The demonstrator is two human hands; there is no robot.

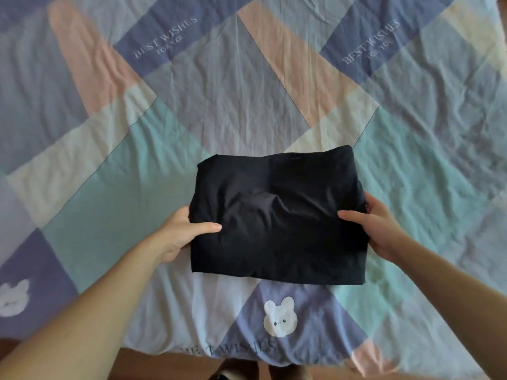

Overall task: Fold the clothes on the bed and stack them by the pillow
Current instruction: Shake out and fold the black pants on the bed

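A black garment (pixel 277 215), folded into a thick rectangle, sits near the bed's front edge in the middle of the view. My left hand (pixel 182 233) grips its left side, thumb on top and fingers tucked underneath. At the right side my right hand (pixel 380 224) holds it the same way, thumb lying on the top fold. Whether the garment rests on the sheet or is lifted a little off it I cannot tell. No pillow is in view.
The bed is covered by a wrinkled patchwork sheet (pixel 247 86) in blue, mint, pink and cream with rabbit prints. Its front edge (pixel 219 355) drops to a wooden floor, where my feet (pixel 260 373) show.
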